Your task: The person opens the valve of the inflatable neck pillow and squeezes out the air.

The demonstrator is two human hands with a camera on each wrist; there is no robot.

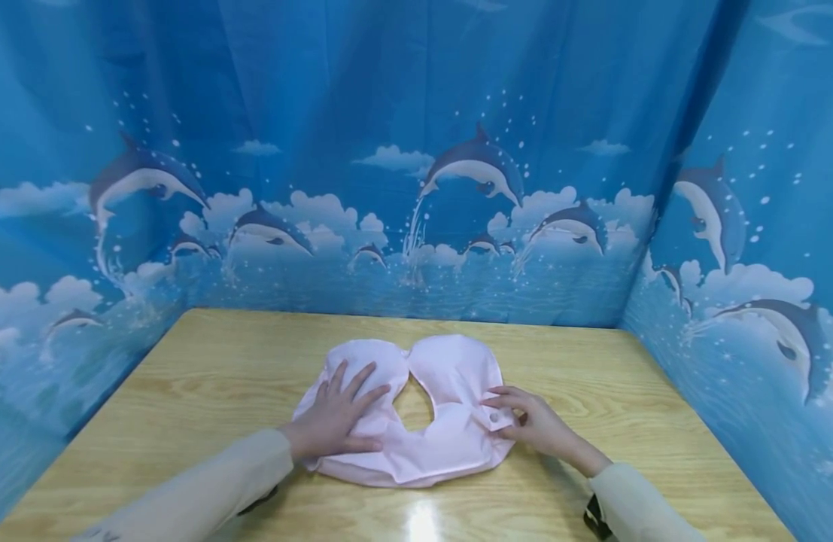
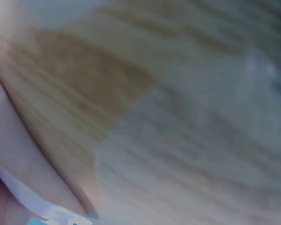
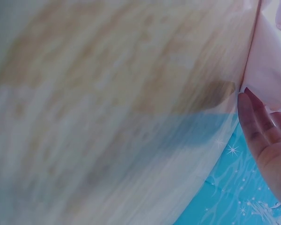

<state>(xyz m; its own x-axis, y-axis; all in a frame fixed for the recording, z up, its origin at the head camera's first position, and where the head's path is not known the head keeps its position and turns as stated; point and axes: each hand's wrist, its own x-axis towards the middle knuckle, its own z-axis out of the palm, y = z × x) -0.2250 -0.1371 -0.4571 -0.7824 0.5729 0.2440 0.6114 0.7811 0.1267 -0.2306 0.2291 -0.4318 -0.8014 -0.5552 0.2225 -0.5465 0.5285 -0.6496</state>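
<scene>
A pale pink U-shaped neck pillow (image 1: 450, 444) lies on the table, its surface smooth and creased, with its two rounded ends meeting at the far side. Through the opening in its middle the wood shows. My left hand (image 1: 335, 418) rests with fingers spread on the pillow's left side. At the right side, my right hand (image 1: 534, 425) pinches a raised bit of the pillow between thumb and fingers, where a small round valve-like spot (image 1: 494, 417) shows. The right wrist view has the right hand's fingers (image 3: 260, 119) at the pillow's edge.
The wood-grain table (image 1: 240, 354) extends around the pillow on all sides. A blue curtain (image 1: 362, 98) printed with dolphins and clouds hangs behind and along both sides. The left wrist view is blurred and mostly holds table surface.
</scene>
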